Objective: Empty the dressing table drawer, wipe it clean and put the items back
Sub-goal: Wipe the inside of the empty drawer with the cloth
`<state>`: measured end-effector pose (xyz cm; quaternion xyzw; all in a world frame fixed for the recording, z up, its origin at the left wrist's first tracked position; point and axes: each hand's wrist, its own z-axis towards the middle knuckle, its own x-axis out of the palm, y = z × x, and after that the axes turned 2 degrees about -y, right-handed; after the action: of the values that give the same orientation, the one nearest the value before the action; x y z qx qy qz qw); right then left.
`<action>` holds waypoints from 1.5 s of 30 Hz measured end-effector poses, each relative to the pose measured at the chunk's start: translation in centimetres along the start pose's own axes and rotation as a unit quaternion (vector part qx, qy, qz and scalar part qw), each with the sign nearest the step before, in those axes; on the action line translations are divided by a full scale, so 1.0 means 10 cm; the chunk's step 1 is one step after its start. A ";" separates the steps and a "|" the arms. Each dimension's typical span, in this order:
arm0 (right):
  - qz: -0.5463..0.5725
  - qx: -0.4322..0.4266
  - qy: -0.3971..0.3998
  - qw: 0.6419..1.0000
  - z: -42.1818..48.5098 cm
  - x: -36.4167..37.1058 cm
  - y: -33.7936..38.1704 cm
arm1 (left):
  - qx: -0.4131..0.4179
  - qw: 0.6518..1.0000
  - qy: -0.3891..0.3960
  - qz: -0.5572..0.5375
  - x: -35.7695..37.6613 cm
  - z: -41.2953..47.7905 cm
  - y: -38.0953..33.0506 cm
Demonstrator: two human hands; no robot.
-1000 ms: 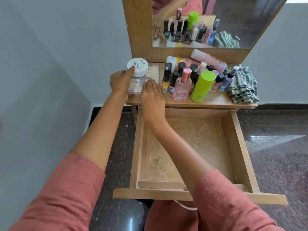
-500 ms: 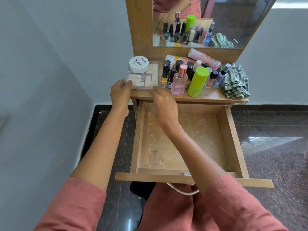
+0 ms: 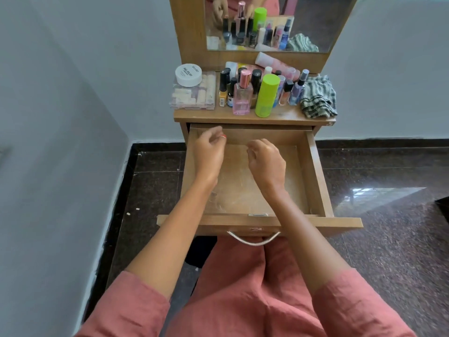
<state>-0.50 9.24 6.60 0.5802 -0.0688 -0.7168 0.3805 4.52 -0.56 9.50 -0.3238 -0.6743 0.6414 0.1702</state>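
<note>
Nearest: salmon-pink sleeves and lap at the bottom edge. Next, a curved metal handle on the front panel of the open wooden drawer, which is pulled out toward the person, its scratched, scuffed bottom showing.

Both hands are over the drawer, toward its back wall:
- left hand is at the back-left corner, fingers loosely curled, nothing in it
- right hand is about back-centre, fingers loosely curled, nothing held
- hands are apart; can't tell if either touches the drawer bottom

Beyond the drawer, the wooden counter carries the items:
- left end: clear plastic compartment box with a white round jar on top of it
- middle: a cluster of small nail-polish bottles, with a pink glass perfume bottle and a lime-green cylindrical bottle at the front, just beside each other
- right of those: blue spray bottle
- right end: crumpled green-and-white checked cloth
- back edge: pink tubes lying flat behind the bottles

Farthest: a wood-framed mirror reflects the bottles and cloth.
</note>
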 end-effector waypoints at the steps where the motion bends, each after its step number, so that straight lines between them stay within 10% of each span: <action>1: 0.009 0.014 -0.010 1.000 -0.01 -0.06 -0.07 | 0.002 1.000 0.011 0.006 0.08 -0.05 -0.01; 16: 0.215 0.266 -0.162 0.926 0.93 -0.76 -0.94 | 0.003 0.995 0.098 0.024 1.52 0.02 -0.48; 22: 0.202 0.325 -0.087 0.920 1.29 -0.63 -1.16 | -0.038 0.995 0.089 0.021 1.80 0.11 -0.57; 45: 0.300 0.348 -0.062 0.886 1.35 -0.83 -1.06 | -0.082 0.988 0.100 -0.080 1.87 0.05 -0.51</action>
<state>-17.03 17.23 11.69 0.5812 -0.5082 -0.5330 0.3461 -10.60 11.47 10.90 -0.3441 -0.7283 0.5323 0.2606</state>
